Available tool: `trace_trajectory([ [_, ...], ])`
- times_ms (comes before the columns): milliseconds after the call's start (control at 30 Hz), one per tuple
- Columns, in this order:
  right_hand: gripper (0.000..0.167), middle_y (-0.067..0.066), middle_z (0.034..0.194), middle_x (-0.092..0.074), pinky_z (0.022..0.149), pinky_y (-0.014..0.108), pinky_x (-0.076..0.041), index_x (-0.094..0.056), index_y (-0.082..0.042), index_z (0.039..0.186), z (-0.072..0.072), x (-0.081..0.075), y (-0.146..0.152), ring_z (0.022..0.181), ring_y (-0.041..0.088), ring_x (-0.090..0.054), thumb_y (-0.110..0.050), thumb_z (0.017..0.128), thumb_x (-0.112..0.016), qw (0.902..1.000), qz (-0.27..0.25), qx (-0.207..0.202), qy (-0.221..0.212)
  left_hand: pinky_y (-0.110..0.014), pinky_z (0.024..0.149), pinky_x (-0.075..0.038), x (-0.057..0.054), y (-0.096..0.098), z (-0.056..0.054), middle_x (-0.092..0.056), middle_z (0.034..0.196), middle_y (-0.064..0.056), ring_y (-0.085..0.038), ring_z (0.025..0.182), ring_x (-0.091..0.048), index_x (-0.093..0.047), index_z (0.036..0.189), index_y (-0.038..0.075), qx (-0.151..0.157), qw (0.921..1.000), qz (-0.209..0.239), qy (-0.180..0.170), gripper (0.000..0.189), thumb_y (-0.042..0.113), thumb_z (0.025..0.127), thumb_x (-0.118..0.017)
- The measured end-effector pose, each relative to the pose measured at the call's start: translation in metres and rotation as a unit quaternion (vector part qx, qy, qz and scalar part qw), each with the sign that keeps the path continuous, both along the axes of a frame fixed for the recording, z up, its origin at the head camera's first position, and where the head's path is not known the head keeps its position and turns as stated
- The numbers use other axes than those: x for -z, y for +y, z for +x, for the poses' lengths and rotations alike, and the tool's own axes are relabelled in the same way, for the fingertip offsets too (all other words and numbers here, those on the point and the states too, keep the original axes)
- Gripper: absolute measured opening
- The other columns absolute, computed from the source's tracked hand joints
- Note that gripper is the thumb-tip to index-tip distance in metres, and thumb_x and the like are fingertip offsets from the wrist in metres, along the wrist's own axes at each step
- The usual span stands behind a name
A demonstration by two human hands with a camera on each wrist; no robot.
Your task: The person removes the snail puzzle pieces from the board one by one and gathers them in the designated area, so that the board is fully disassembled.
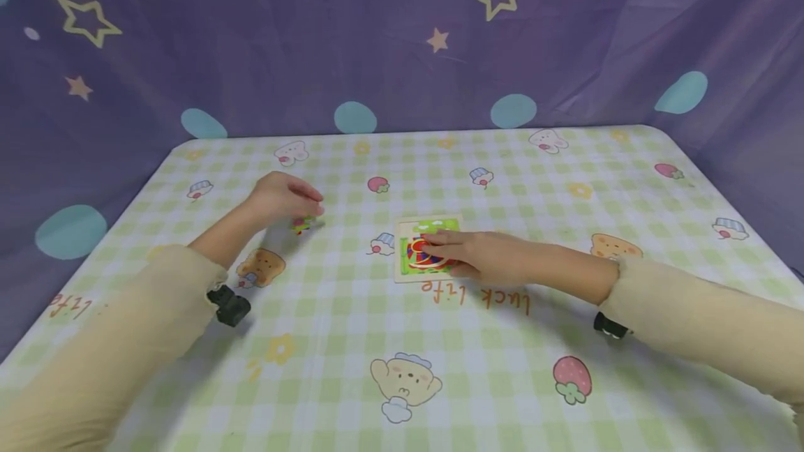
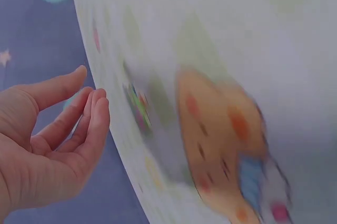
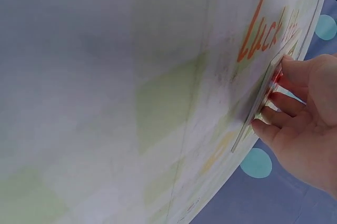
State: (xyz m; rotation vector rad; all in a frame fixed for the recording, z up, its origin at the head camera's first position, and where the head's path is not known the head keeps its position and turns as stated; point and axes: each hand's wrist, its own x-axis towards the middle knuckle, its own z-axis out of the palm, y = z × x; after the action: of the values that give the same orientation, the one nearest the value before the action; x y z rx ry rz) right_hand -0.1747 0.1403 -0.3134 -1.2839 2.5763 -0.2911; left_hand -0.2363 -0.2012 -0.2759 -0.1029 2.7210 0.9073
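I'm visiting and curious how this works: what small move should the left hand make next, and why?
Probably the left hand should lower and pinch the small colourful item. That item lies on the tablecloth, while the left wrist view shows the hand's fingers empty and apart from it. The right hand is busy touching the picture board.

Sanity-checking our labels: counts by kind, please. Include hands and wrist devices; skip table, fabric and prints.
Hands: 2 (left hand, right hand)
Black wrist devices: 2 (left device, right device)
Picture board: 1
Small multicoloured item or pile: 1 (separate pieces can't be told apart)
Total: 6
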Motion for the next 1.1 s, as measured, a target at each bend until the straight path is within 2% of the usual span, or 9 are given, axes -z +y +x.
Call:
trace_trajectory([
  [200, 0.051, 0.004, 0.156, -0.035, 0.109, 0.044, -0.041, -0.04, -0.017, 0.147, 0.002, 0.002, 0.006, 0.144, 0.023, -0.035, -0.017, 0.098, -0.054, 0.9999, -0.002, -0.004, 0.011, -0.023, 0.077, -0.047, 0.002, 0.04, 0.002, -0.074, 0.095, 0.0, -0.011, 0.085, -0.061, -0.071, 0.109, 0.008, 0.043, 0.9986, 0.03, -0.001, 0.032, 0.02, 0.08, -0.076],
  [433, 0.049, 0.006, 0.154, -0.039, 0.109, 0.043, -0.041, -0.044, -0.016, 0.145, 0.003, 0.005, 0.007, 0.143, 0.024, -0.037, -0.017, 0.097, -0.055, 0.9996, -0.017, -0.014, 0.02, -0.019, 0.075, -0.049, 0.009, 0.083, 0.005, -0.074, 0.097, -0.005, -0.006, 0.079, -0.062, -0.072, 0.106, 0.006, 0.103, 0.9911, 0.082, -0.017, 0.029, 0.014, 0.079, -0.078],
  [567, 0.049, 0.006, 0.154, -0.04, 0.108, 0.044, -0.042, -0.044, -0.015, 0.145, 0.003, 0.005, 0.007, 0.143, 0.024, -0.037, -0.016, 0.097, -0.056, 0.9994, -0.017, -0.016, 0.024, -0.021, 0.078, -0.047, 0.013, 0.101, 0.009, -0.074, 0.1, -0.006, -0.01, 0.084, -0.063, -0.074, 0.104, 0.009, 0.138, 0.9881, 0.067, -0.015, 0.025, 0.017, 0.08, -0.077],
  [667, 0.049, 0.006, 0.154, -0.039, 0.106, 0.043, -0.044, -0.044, -0.015, 0.145, 0.002, 0.005, 0.007, 0.142, 0.024, -0.038, -0.016, 0.097, -0.057, 0.9994, -0.019, -0.016, 0.023, -0.023, 0.08, -0.048, 0.016, 0.111, 0.012, -0.074, 0.102, -0.005, -0.013, 0.09, -0.065, -0.074, 0.103, 0.012, 0.153, 0.9867, 0.052, -0.018, 0.023, 0.021, 0.082, -0.075],
  [833, 0.049, 0.006, 0.153, -0.04, 0.105, 0.042, -0.046, -0.045, -0.015, 0.144, 0.002, 0.005, 0.007, 0.142, 0.025, -0.039, -0.015, 0.096, -0.057, 0.9993, -0.022, -0.017, 0.023, -0.026, 0.081, -0.052, 0.021, 0.12, 0.015, -0.073, 0.105, -0.005, -0.017, 0.094, -0.065, -0.073, 0.103, 0.012, 0.153, 0.9865, 0.053, -0.026, 0.022, 0.023, 0.083, -0.075],
  [1100, 0.05, 0.008, 0.154, -0.039, 0.105, 0.043, -0.045, -0.044, -0.013, 0.144, 0.003, 0.003, 0.006, 0.142, 0.026, -0.038, -0.014, 0.096, -0.057, 0.9997, -0.016, -0.013, 0.012, -0.025, 0.079, -0.053, 0.022, 0.123, 0.012, -0.072, 0.108, -0.007, -0.016, 0.091, -0.066, -0.072, 0.105, 0.011, 0.106, 0.9889, 0.085, -0.06, 0.024, 0.02, 0.083, -0.074],
])
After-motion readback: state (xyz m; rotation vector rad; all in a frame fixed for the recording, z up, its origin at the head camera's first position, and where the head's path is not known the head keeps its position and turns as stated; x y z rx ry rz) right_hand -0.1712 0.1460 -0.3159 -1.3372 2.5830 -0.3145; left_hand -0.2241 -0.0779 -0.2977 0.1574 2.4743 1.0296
